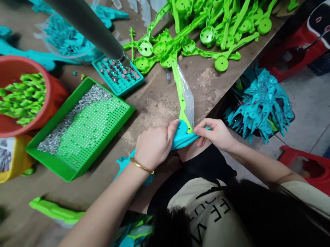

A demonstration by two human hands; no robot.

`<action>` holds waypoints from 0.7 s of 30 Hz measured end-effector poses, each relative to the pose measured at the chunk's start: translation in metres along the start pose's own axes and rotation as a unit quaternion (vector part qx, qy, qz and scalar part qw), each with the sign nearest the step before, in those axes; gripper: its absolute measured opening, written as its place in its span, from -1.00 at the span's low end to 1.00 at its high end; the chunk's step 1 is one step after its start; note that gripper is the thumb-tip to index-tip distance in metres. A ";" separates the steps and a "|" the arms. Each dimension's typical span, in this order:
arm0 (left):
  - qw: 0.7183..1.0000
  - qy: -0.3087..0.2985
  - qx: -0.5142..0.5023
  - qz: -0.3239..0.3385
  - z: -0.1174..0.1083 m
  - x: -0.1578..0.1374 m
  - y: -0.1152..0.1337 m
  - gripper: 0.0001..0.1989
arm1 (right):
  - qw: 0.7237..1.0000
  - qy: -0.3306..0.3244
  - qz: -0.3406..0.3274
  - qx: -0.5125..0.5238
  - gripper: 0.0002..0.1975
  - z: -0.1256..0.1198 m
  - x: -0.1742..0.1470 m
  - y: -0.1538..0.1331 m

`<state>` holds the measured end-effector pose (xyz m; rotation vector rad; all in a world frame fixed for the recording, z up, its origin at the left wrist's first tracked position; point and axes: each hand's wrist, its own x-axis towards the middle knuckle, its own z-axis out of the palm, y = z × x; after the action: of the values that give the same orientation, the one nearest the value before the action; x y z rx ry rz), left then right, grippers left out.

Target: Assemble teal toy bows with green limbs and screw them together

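A blue plastic part (179,140) is held between my two hands at the table's edge. My left hand (155,145) is closed around its left portion, thumb pressed on the round end. On the right, my right hand (214,132) pinches the part's narrow tip. A long green plastic piece (181,96) with a clear blade-like panel (189,101) runs up from the blue part across the table. How the green and blue pieces join is partly hidden by my fingers. Further blue plastic (125,164) shows beneath my left wrist.
A heap of green parts (183,1) covers the back. To the left stand a green perforated tray (97,124) of metal pins, a blue tray (120,91) of small metal pieces and a red bucket (57,95). A grey pole (84,23) slants overhead. Blue parts (261,103) fill a bin at right.
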<state>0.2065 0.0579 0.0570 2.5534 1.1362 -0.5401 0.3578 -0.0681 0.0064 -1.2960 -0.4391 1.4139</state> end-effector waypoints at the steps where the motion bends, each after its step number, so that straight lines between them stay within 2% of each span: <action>1: 1.000 -0.005 0.010 -0.016 -0.001 -0.002 0.001 -0.19 | 1.000 0.017 -0.019 0.008 -0.65 0.003 -0.001 0.001; 4: 0.999 0.022 0.022 -0.042 -0.002 -0.003 0.003 -0.17 | 0.996 0.053 -0.022 0.065 -0.57 0.012 -0.001 0.007; 6: 0.998 0.033 0.019 -0.052 -0.001 -0.002 0.002 -0.16 | 0.995 0.045 -0.008 0.086 -0.50 0.017 0.001 0.010; 12: 0.997 0.038 -0.003 -0.068 -0.002 0.003 0.005 -0.17 | 0.993 0.072 -0.060 0.066 -0.53 0.023 0.009 0.012; 17: 0.997 0.031 0.012 -0.066 -0.003 0.003 0.013 -0.16 | 0.992 -0.035 -0.006 0.119 -0.47 0.029 0.011 0.020; 21: 0.999 0.010 0.015 -0.031 -0.004 -0.004 -0.005 -0.23 | 0.988 -0.063 0.007 0.143 -0.53 0.022 0.012 0.019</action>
<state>0.2011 0.0596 0.0615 2.5616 1.2256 -0.5515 0.3330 -0.0552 -0.0080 -0.9828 -0.2981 1.5146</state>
